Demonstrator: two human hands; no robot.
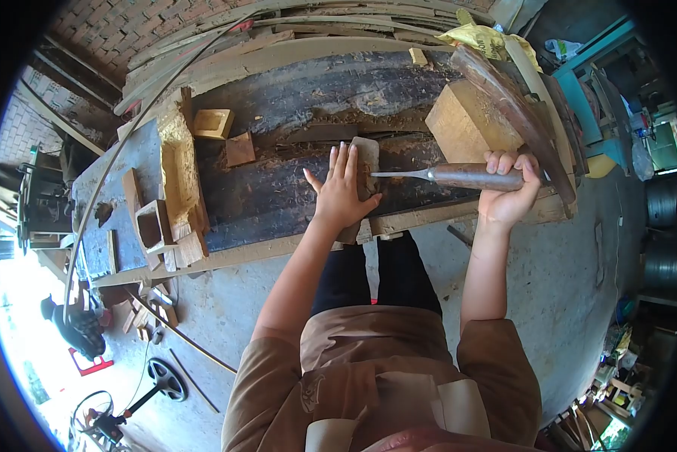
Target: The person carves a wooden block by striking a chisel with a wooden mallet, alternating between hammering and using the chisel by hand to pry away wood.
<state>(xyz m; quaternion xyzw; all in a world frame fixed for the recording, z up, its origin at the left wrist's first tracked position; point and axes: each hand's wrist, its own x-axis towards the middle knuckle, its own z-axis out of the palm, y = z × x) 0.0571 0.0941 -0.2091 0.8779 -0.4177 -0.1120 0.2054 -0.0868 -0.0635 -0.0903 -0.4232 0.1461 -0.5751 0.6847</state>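
Observation:
My right hand (510,184) is wrapped round the dark wooden handle of a chisel (459,175). Its narrow metal blade points left, and the tip reaches a pale, round-ended slab (367,153) on the workbench (278,188). Palm down beside that slab lies my left hand (340,194), fingers stretched out and thumb spread toward the chisel's tip. The hand covers part of the slab's left side. Just beyond the chisel handle stands a large faceted wooden block (470,120).
A long curved timber (515,113) leans over the block. Toward the left end are a hollowed wooden piece (179,166), a small wooden box (213,123), a flat square (240,149) and another box (154,226). Stacked planks (293,34) line the back. A person (79,328) is at lower left.

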